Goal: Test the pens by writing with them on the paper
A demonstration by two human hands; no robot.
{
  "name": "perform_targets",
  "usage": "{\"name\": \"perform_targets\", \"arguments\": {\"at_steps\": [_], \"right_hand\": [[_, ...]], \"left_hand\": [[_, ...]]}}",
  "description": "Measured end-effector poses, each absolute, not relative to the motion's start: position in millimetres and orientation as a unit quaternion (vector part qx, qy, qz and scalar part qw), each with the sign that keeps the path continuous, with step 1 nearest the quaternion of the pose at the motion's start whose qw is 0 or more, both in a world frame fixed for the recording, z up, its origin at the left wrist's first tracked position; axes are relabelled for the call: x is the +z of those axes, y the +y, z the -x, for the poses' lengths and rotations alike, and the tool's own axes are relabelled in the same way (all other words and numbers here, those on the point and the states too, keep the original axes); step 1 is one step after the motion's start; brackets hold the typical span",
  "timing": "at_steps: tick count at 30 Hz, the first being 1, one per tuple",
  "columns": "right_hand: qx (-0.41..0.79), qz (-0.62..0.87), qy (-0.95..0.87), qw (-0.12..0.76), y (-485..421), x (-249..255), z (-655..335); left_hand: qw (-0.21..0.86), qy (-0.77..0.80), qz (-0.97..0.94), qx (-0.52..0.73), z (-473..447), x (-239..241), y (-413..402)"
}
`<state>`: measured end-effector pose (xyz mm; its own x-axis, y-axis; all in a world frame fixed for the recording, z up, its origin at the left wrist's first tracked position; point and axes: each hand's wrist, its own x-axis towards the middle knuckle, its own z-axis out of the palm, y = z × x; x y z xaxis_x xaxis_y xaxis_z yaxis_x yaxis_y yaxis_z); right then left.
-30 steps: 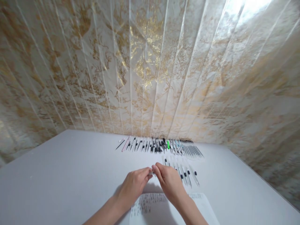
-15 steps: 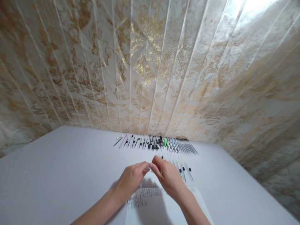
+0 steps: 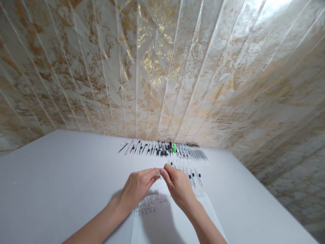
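Observation:
My left hand (image 3: 138,185) and my right hand (image 3: 179,184) meet above the far edge of a white sheet of paper (image 3: 154,228). Both are closed in a pinch, fingertips almost touching. Something small and pale or clear seems to sit between them, but the fingers hide it and I cannot make out what it is. Dark handwriting covers the upper left of the sheet, and the shadow of my hands falls across it. Just beyond my right hand lie several clear pen parts (image 3: 193,179) with black grips.
Along the table's (image 3: 76,189) back edge runs a long row of pens and pen parts (image 3: 149,149), with a bright green piece (image 3: 175,148) among them. Thin dark refills (image 3: 199,155) lie at its right end. A gold-patterned, shiny curtain (image 3: 157,67) hangs behind.
The whole view has shifted slightly, so the table and pens appear a little higher and further left. My hands stay together in the same pinch, with only slight finger movement.

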<state>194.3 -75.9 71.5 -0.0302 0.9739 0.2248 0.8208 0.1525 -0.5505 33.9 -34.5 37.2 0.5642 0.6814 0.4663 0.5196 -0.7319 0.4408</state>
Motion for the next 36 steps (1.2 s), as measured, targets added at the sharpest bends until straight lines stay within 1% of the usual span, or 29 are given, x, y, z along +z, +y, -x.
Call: {"name": "perform_targets", "arguments": {"at_steps": [4,6,9,12,16,19,23,25,27,29,31,33,36], "right_hand": [[0.166,0.653,-0.674,0.304,-78,63,-193],[0.188,0.641,-0.672,0.320,-80,63,-193],[0.187,0.628,-0.673,0.344,-83,65,-192],[0.188,0.639,-0.656,0.357,-84,62,-190],[0.251,0.638,-0.620,0.382,-84,52,-189],[0.302,0.621,-0.599,0.404,-82,46,-194],[0.303,0.626,-0.560,0.450,-77,48,-212],[0.308,0.624,-0.529,0.486,-77,53,-218],[0.349,0.600,-0.502,0.516,-79,56,-217],[0.404,0.563,-0.500,0.519,-83,56,-209],[0.438,0.534,-0.518,0.505,-87,54,-198],[0.443,0.528,-0.523,0.502,-90,51,-193],[0.425,0.541,-0.478,0.545,-97,49,-200]], "left_hand": [[0.085,0.326,-0.880,0.336,-34,36,-34],[0.092,0.326,-0.879,0.335,-35,36,-34],[0.107,0.325,-0.879,0.331,-36,34,-36],[0.064,0.308,-0.888,0.336,-37,32,-37],[-0.006,0.285,-0.895,0.343,-37,31,-37],[-0.016,0.279,-0.899,0.337,-37,30,-36],[-0.022,0.308,-0.904,0.295,-38,30,-32],[-0.011,0.320,-0.905,0.279,-38,31,-32],[0.012,0.318,-0.905,0.284,-40,32,-35],[0.029,0.311,-0.901,0.301,-42,33,-39],[0.043,0.307,-0.897,0.314,-43,33,-44],[0.073,0.298,-0.899,0.314,-43,34,-46],[0.163,0.282,-0.893,0.310,-40,37,-42]]}}
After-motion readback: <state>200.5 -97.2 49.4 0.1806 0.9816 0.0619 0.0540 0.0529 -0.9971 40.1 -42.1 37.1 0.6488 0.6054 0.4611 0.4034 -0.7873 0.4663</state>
